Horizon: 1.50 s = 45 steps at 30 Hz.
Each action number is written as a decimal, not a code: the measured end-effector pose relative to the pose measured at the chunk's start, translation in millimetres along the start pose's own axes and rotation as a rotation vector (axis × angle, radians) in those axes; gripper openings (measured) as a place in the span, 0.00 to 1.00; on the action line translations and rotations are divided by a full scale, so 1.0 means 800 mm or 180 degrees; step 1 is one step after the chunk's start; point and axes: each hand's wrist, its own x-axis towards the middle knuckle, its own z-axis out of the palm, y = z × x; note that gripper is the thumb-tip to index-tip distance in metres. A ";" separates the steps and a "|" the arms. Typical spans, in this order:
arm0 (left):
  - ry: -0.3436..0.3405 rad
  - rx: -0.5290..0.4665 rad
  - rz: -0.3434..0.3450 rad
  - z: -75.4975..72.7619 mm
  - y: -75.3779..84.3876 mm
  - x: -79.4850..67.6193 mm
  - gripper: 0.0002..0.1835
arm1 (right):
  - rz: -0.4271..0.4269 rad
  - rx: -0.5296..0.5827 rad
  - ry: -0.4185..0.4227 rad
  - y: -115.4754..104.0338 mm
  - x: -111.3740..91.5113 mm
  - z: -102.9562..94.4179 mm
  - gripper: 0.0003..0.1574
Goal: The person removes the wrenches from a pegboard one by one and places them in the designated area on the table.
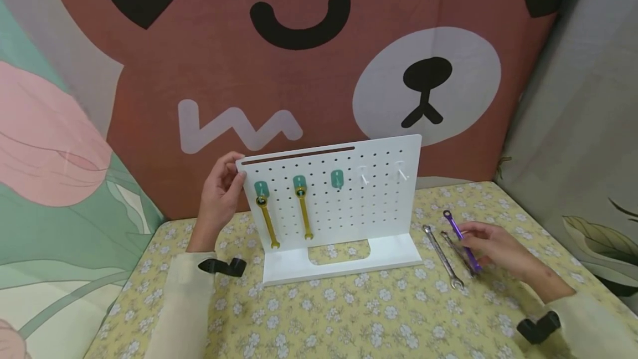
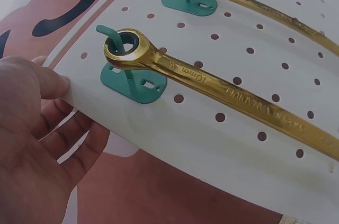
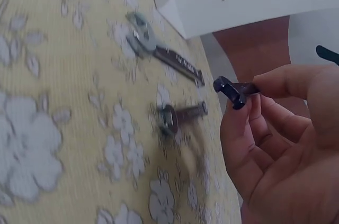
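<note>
My left hand (image 1: 221, 195) grips the upper left corner of a white pegboard (image 1: 344, 220), thumb on the front face. Beside that hand, a gold ratchet wrench (image 2: 228, 97) hangs by its ring from a green hook (image 2: 132, 83). A second gold wrench (image 1: 305, 212) hangs on another green hook (image 1: 299, 183) to its right. Right of the board, my right hand (image 1: 490, 245) pinches a purple wrench (image 1: 461, 237), ring end up and away, its open end toward the right wrist camera. Two silver wrenches, one (image 1: 442, 256) nearer the board and one (image 1: 452, 247) partly behind the purple wrench, lie close by.
A third green hook (image 1: 337, 179) and two clear or white hooks, one (image 1: 364, 176) left of the other (image 1: 401, 172), sit along the pegboard's upper part. Its white base (image 1: 289, 266) stands on a yellow floral tablecloth (image 1: 349, 314). A bear-print curtain (image 1: 224, 71) hangs behind.
</note>
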 end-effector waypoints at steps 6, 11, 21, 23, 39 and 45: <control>0.0006 0.0013 -0.0022 0.000 -0.001 0.001 0.20 | 0.0001 -0.0200 -0.0064 0.011 0.005 -0.010 0.32; -0.0002 0.0042 -0.0036 0.000 -0.001 0.000 0.18 | -0.0073 -0.0372 -0.0104 0.020 0.006 -0.014 0.30; -0.0006 0.0121 -0.0043 0.000 0.010 -0.003 0.18 | 0.0007 -0.0477 -0.0128 0.026 0.010 -0.015 0.30; -0.0002 0.0109 -0.0044 0.000 0.010 -0.003 0.18 | 0.0014 -0.0493 -0.0130 0.026 0.012 -0.014 0.29; -0.0046 0.0115 -0.0052 -0.004 0.004 0.001 0.18 | -0.0100 -0.0786 -0.0060 0.021 0.019 -0.006 0.24; -0.0055 0.0109 -0.0037 -0.004 0.005 0.001 0.19 | -0.0078 -0.0830 -0.0085 0.019 0.020 -0.008 0.25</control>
